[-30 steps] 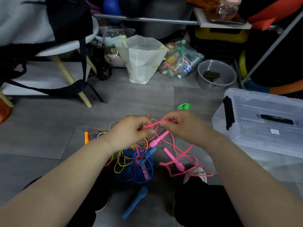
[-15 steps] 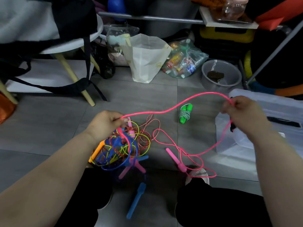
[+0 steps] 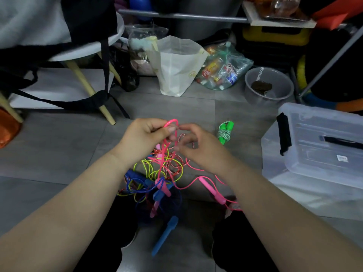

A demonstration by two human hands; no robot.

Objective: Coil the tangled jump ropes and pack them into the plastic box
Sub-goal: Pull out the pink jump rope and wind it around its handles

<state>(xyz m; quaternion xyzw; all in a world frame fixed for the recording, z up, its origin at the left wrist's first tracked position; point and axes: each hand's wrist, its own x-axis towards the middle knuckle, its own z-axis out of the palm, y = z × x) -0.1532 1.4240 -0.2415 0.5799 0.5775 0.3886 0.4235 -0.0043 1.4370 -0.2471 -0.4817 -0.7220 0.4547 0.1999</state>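
At the far left a stool (image 3: 86, 50) with pale wooden legs stands on the grey tiled floor (image 3: 49, 154), dark straps hanging off it. The person's left hand (image 3: 145, 138) is closed around a bend of the pink rope (image 3: 171, 122), which pokes up above the thumb and trails down into the tangle of ropes (image 3: 155, 177) on the floor between the knees: yellow, blue, red-and-white and pink cords knotted together, a blue handle (image 3: 165, 236) lying nearest. The right hand (image 3: 198, 146) sits just beside the left, fingers loosely curled near the pink strand; whether it pinches it I cannot tell. Further right lies a coiled green-handled rope (image 3: 225, 132), then the plastic box (image 3: 318, 154), lid on.
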